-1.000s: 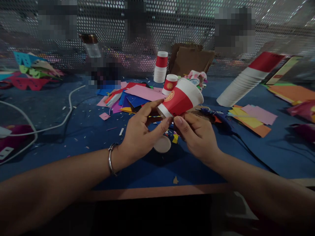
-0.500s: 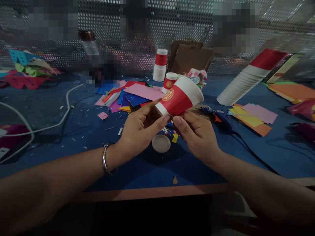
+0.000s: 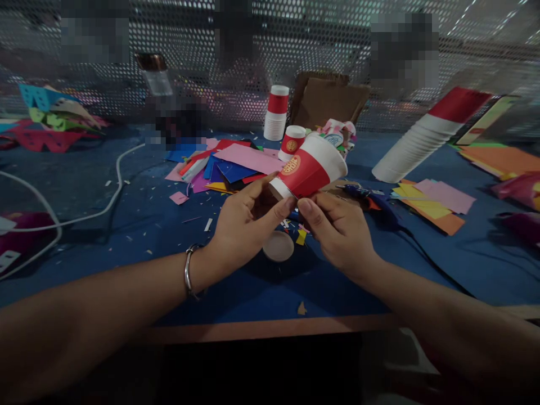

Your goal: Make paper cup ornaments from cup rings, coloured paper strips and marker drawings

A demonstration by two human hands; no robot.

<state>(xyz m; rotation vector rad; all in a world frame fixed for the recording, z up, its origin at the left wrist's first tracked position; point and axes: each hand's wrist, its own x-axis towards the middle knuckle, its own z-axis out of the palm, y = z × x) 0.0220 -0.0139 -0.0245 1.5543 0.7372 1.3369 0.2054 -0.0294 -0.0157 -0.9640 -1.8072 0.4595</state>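
Note:
Between my two hands a red and white paper cup (image 3: 313, 167) is held tilted above the table, its mouth toward the upper right. My left hand (image 3: 248, 222) grips it near the base, thumb at the lower edge and fingers behind. With thumb and fingertips closed, my right hand (image 3: 341, 228) pinches at the underside of the cup; whether anything small is in that pinch is hidden. Below the hands lies a pale round disc (image 3: 278, 246). Small paper scraps, one of them yellow (image 3: 301, 237), are scattered beside it.
Coloured paper sheets (image 3: 248, 158) are piled behind my left hand. A blue glue gun (image 3: 382, 209) with a black cord lies to the right. Stacked cups (image 3: 415, 147) lean at right; another cup stack (image 3: 276, 115) stands behind. A white cable (image 3: 113, 197) crosses the left side.
The cup has turned very slightly in my hands, its mouth a little lower. My left hand has shifted slightly right; the grip is otherwise the same.

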